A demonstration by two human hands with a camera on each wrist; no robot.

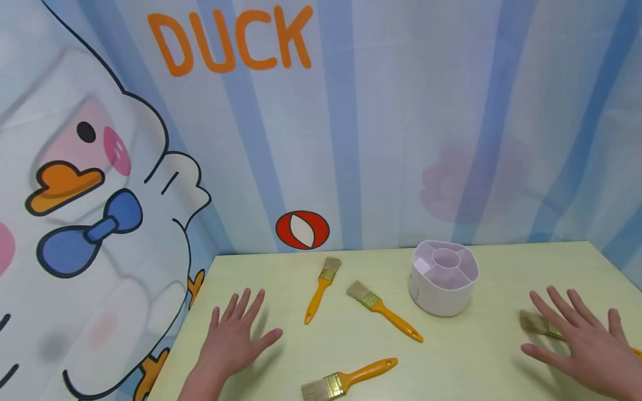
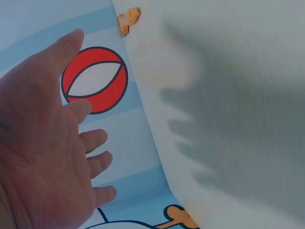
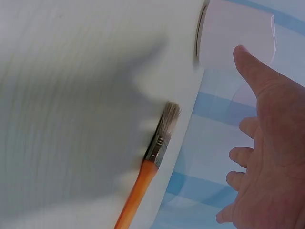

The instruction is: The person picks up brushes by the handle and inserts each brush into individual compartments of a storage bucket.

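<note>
At the near edge of a pale yellow desk [image 1: 481,367], a flat paintbrush [image 1: 335,385] lies with its bristles toward the lower left, partly cut off by the frame, and its orange handle slanting up to the right.

Just beyond, on the person's left side, the left hand [image 1: 232,345] hovers palm down over the desk, fingers spread and thumb pointing inward. On the opposite side, the right hand [image 1: 589,345] is spread the same way, its shadow falling on the desk. Below it lies a second brush [image 1: 534,322], partly hidden from the head camera; the right wrist view shows this brush resting on the desk, apart from the hand.

Between the hands, near the middle, a third brush [image 1: 393,320] lies diagonally, bristles to the upper left. A little farther back and to its left, a fourth brush [image 1: 324,281] points its bristles toward the back edge.

To the right of these stands a pale lilac-white holder [image 1: 441,298], upright, with a round cup at its centre and divided compartments around it.

Behind the desk hangs a blue-striped backdrop [image 1: 391,139], printed with a large white duck [image 1: 120,295] at left, a red-and-white ball [image 1: 287,230] and orange letters [image 1: 220,47] spelling DUCK.
</note>
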